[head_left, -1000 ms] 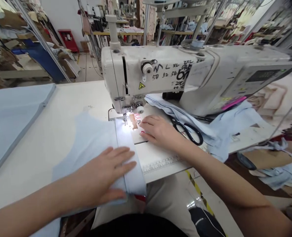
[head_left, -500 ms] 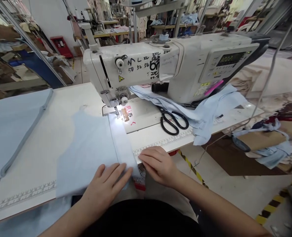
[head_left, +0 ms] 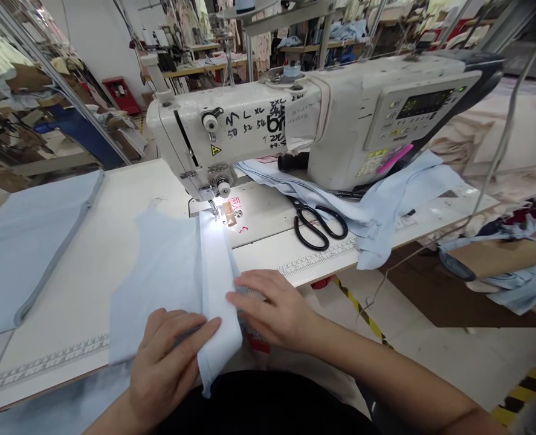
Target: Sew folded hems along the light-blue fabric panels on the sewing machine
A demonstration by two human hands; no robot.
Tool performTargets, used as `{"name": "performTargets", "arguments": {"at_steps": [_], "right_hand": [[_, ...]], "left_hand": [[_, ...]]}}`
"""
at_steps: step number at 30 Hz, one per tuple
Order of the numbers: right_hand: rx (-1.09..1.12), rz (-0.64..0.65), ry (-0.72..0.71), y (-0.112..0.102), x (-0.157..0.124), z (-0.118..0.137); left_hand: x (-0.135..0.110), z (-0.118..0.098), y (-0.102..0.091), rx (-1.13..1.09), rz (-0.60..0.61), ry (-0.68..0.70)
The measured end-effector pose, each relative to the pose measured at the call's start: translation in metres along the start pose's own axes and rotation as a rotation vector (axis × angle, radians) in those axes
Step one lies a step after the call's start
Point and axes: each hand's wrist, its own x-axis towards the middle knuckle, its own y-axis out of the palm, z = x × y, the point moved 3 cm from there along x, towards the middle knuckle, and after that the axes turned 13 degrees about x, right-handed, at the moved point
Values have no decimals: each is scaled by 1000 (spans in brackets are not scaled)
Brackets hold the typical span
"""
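Note:
A light blue cloth strip (head_left: 217, 266) runs from beneath the sewing machine's presser foot (head_left: 214, 209) toward me. Its near end is lifted and hangs over the table edge. My left hand (head_left: 170, 353) is closed on the strip's left edge, thumb on top. At the right edge, my right hand (head_left: 274, 308) pinches the strip between thumb and fingers. Under and left of the strip lies a wider light blue fabric panel (head_left: 159, 266), flat on the table. The white sewing machine (head_left: 258, 115) stands over the far end, its lamp lit at the needle.
Black-handled scissors (head_left: 315, 223) lie right of the needle. More blue cloth (head_left: 376, 211) is draped behind them and over the table edge. A folded blue piece (head_left: 32, 235) lies at the left. Printed rulers (head_left: 50, 362) run along the front edge. A cable (head_left: 489, 163) hangs at the right.
My left hand has gone from lying flat on the cloth to gripping the strip's left edge. My right hand has moved left onto the strip, whose near end is now raised and turned.

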Motion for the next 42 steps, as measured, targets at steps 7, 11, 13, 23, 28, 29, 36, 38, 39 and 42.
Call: {"name": "performTargets", "arguments": {"at_steps": [7, 11, 13, 23, 28, 29, 36, 38, 39, 42], "right_hand": [[-28, 243, -155, 11, 1, -5], [-10, 228, -132, 13, -2, -5], [1, 211, -118, 16, -2, -2], [50, 295, -87, 17, 11, 3], [33, 323, -91, 15, 11, 8], [33, 324, -91, 15, 10, 9], [10, 297, -120, 16, 8, 10], [5, 315, -116, 17, 11, 5], [-2, 320, -116, 17, 14, 2], [-20, 327, -121, 20, 21, -8]], "left_hand": [[28, 7, 7, -287, 223, -48], [60, 40, 27, -201, 235, -182], [69, 53, 40, -129, 311, -120], [60, 68, 50, -63, 407, 86], [60, 69, 50, -80, 401, 99], [60, 70, 50, -84, 395, 97], [60, 73, 52, -71, 371, 131], [62, 77, 54, -59, 359, 134], [64, 80, 55, -51, 359, 131], [69, 89, 59, -33, 380, 130]]}}
